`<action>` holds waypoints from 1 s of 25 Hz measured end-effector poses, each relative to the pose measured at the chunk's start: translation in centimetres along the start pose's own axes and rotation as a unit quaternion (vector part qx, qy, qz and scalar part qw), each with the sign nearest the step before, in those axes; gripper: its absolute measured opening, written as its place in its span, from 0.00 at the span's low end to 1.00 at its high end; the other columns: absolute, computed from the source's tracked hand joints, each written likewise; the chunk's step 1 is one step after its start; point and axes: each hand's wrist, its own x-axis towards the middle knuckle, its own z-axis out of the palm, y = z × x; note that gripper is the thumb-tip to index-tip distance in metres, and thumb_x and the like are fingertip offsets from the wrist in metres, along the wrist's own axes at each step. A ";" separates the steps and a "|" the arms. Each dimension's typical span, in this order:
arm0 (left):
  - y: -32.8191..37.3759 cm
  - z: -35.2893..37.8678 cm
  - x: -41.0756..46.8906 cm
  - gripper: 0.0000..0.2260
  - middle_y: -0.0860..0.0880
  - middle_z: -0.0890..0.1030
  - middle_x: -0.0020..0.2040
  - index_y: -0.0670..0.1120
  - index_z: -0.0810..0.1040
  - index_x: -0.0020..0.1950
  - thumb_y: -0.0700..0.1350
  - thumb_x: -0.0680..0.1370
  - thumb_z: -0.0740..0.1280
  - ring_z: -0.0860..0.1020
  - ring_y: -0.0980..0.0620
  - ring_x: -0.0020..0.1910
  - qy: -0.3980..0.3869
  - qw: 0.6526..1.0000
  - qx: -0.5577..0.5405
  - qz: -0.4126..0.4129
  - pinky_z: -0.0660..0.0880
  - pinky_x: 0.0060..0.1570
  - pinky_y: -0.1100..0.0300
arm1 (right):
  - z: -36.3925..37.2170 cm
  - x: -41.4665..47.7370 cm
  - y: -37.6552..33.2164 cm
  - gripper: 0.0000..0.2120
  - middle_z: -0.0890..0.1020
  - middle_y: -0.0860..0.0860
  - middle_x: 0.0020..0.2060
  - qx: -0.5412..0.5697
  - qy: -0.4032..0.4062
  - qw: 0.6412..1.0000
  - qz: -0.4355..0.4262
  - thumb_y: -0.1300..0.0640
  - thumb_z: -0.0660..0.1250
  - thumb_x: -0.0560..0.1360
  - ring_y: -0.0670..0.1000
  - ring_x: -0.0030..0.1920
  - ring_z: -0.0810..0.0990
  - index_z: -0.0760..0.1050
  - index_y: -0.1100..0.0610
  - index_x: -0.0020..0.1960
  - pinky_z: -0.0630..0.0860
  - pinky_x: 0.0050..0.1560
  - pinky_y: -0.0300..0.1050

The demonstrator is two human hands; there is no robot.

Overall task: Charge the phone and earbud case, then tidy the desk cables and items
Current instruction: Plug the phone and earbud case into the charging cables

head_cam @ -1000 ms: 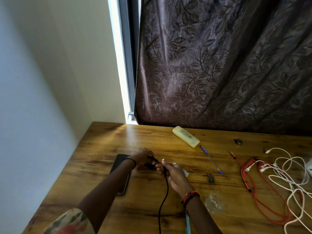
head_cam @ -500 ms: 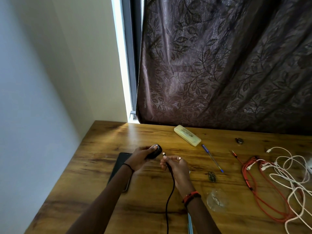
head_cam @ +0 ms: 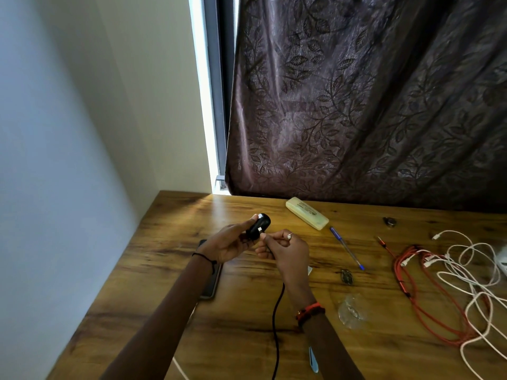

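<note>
- The left hand (head_cam: 227,244) holds the small glossy black oval earbud case (head_cam: 259,224) clear of the brown wood-grain desk (head_cam: 164,242), thumb and fingers curled round it.
- The right hand (head_cam: 286,249) pinches the plug end of the thin black charging cable (head_cam: 276,311), which trails down toward the near edge.
- Here's the change: half a second back there was a clear gap between plug and case, and now the plug tip meets the case's near end.
- A second ago both hands were low at the desk, so the case has come up and been turned for this.
- Is the plug fully seated? Can't tell, because the fingers crowd the joint.
- It looks like the earbud-charging step is nearly done, with probably one straight, gentle push left.
- The dark flat phone (head_cam: 211,281) lies on the desk under the left forearm, and whether it's plugged in is hidden from here.
- The tangled red cable (head_cam: 411,286) and looping white cable (head_cam: 466,272) sprawl well to the right, not yet tidied.
</note>
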 end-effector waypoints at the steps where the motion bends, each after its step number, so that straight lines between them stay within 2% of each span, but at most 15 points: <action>1: 0.0 0.1 -0.2 0.18 0.41 0.79 0.48 0.35 0.73 0.62 0.46 0.77 0.66 0.79 0.51 0.44 -0.004 1.000 0.003 0.004 0.80 0.40 0.64 | 0.1 -0.1 -0.1 0.06 0.84 0.58 0.34 -0.011 0.004 1.000 -0.008 0.60 0.70 0.72 0.54 0.32 0.84 0.78 0.64 0.44 0.81 0.33 0.42; 4: 0.2 0.3 -0.6 0.16 0.41 0.80 0.47 0.34 0.74 0.60 0.45 0.78 0.65 0.80 0.52 0.43 -0.009 1.000 0.003 0.027 0.80 0.42 0.64 | 0.3 -0.2 0.0 0.06 0.84 0.57 0.33 -0.047 0.015 0.999 -0.022 0.60 0.70 0.73 0.53 0.31 0.84 0.77 0.63 0.42 0.82 0.35 0.47; 6: 0.4 0.2 -0.7 0.16 0.41 0.79 0.49 0.35 0.74 0.60 0.44 0.77 0.65 0.80 0.51 0.44 -0.009 0.999 -0.002 0.036 0.80 0.46 0.64 | 0.4 -0.1 0.1 0.06 0.84 0.55 0.33 -0.070 0.021 0.997 -0.027 0.58 0.70 0.73 0.52 0.32 0.84 0.77 0.61 0.42 0.83 0.37 0.50; 9: 0.7 0.0 -1.0 0.15 0.40 0.79 0.51 0.36 0.75 0.60 0.44 0.77 0.65 0.79 0.50 0.47 -0.012 0.999 0.011 0.037 0.79 0.47 0.63 | 0.4 -0.2 0.3 0.06 0.84 0.54 0.33 -0.089 0.025 0.995 -0.031 0.56 0.70 0.73 0.51 0.33 0.84 0.77 0.58 0.42 0.83 0.38 0.52; 14: 0.7 0.3 -1.4 0.14 0.40 0.79 0.56 0.37 0.75 0.61 0.43 0.78 0.64 0.78 0.50 0.51 -0.022 0.995 0.056 0.078 0.77 0.51 0.63 | 0.6 -0.2 0.1 0.06 0.84 0.54 0.33 -0.100 0.026 0.994 -0.026 0.56 0.70 0.73 0.51 0.33 0.84 0.77 0.58 0.41 0.83 0.39 0.50; 19: 0.6 0.4 -1.5 0.18 0.38 0.77 0.62 0.36 0.73 0.65 0.41 0.77 0.65 0.76 0.45 0.61 -0.020 0.975 0.161 0.149 0.75 0.58 0.59 | 0.4 -0.2 -0.7 0.07 0.83 0.60 0.32 -0.071 0.009 0.997 -0.001 0.61 0.69 0.74 0.53 0.30 0.84 0.74 0.63 0.40 0.81 0.33 0.42; 22: 0.2 0.5 -1.6 0.18 0.39 0.78 0.61 0.37 0.74 0.64 0.42 0.76 0.67 0.77 0.45 0.61 -0.010 0.969 0.176 0.176 0.76 0.58 0.59 | 0.3 -0.1 -0.6 0.07 0.83 0.61 0.33 -0.030 0.014 0.999 0.011 0.62 0.69 0.73 0.55 0.32 0.84 0.75 0.66 0.42 0.82 0.35 0.45; 25: -0.4 0.3 -1.6 0.18 0.40 0.79 0.59 0.38 0.75 0.63 0.43 0.75 0.68 0.78 0.47 0.59 0.009 0.959 0.200 0.202 0.77 0.57 0.59 | 0.5 -0.5 -0.3 0.06 0.83 0.61 0.34 0.010 0.017 1.000 0.022 0.64 0.69 0.73 0.54 0.33 0.85 0.75 0.67 0.44 0.81 0.34 0.42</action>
